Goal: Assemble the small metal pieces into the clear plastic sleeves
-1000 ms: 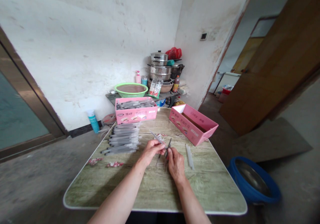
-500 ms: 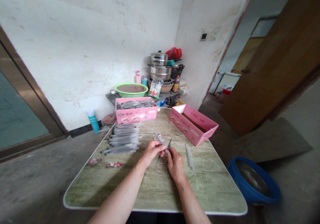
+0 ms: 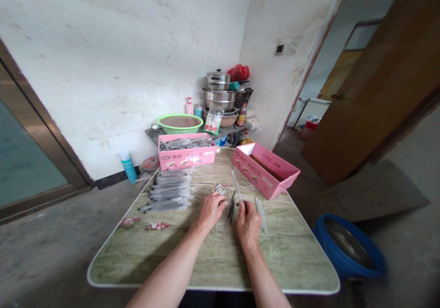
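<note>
My right hand (image 3: 249, 221) is closed on a slim, pale grey pen (image 3: 236, 184), which points up and away from me. My left hand (image 3: 210, 211) is just to the left, fingers bent together; whatever they may hold is hidden. Between the hands, several thin dark sticks (image 3: 231, 207) lie on the table. Small whitish pieces (image 3: 219, 189) lie just beyond my left fingertips. Pale translucent tubes (image 3: 260, 214) rest beside my right hand. A row of grey pens with dark ends (image 3: 170, 191) covers the table's left side.
A pink box (image 3: 187, 157) full of pens stands at the back left of the table (image 3: 213, 266). Another pink box (image 3: 261, 175) sits at the back right, angled. Behind are a green basin (image 3: 180, 123) and stacked pots (image 3: 220, 98). A blue tub (image 3: 350, 248) stands right.
My hands have moved apart. The pen that was at my left fingers is now in my right hand, which shifted slightly right. The dark sticks between the hands are more visible.
</note>
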A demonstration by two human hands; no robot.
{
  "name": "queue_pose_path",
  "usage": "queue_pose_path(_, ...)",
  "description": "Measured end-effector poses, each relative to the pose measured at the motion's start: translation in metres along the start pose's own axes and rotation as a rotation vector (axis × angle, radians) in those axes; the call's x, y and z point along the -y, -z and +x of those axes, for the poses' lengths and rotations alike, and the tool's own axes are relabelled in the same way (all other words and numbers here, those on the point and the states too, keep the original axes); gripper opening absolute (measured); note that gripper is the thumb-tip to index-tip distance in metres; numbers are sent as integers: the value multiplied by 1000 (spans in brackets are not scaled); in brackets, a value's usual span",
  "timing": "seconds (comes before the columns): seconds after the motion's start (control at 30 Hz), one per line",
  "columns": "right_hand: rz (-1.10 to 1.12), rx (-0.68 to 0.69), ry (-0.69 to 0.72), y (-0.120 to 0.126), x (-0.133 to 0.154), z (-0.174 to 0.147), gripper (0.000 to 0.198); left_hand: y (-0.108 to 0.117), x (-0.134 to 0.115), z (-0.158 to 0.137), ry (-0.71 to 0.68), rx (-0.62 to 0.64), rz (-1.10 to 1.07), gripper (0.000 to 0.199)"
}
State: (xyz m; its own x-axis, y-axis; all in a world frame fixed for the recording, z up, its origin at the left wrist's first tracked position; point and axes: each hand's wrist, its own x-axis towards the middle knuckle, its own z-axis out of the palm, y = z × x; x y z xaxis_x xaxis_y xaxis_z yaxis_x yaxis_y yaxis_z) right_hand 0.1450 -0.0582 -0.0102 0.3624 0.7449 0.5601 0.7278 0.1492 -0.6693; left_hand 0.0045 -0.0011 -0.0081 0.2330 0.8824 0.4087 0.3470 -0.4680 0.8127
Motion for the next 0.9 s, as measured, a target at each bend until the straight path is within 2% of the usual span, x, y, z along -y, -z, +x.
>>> queue_pose_path(0.13, -18, 12, -3, 0, 0, 0, 47, -10, -4, -3, -20, 124, 242, 11)
queue_pose_path(0.23, -29, 19, -11, 0, 1, 0, 48, -10, -7, -4, -32, 163, 380, 12)
queue_pose_path(0.33, -32, 26, -16, 0, 1, 0, 48, -8, -9, -6, -70, 168, 404, 17)
queue_pose_path(0.47, -27, 31, -16, 0, 0, -1, 47, -9, -11, -7, -135, 156, 328, 24)
queue_pose_path(0.53, -20, 32, -14, 0, 0, -1, 46, -9, -11, -5, -146, 126, 235, 26)
queue_pose_path(0.63, -7, 38, -13, 0, 0, 0, 44, -6, -7, 2, -82, -22, -13, 28)
queue_pose_path(0.8, 51, 101, 27, 0, 2, -1, 40, 10, 17, 18, 236, -322, -702, 27)
queue_pose_path(0.9, 118, 177, 76, 2, 5, -2, 36, 18, 30, 22, 327, -466, -1038, 35)
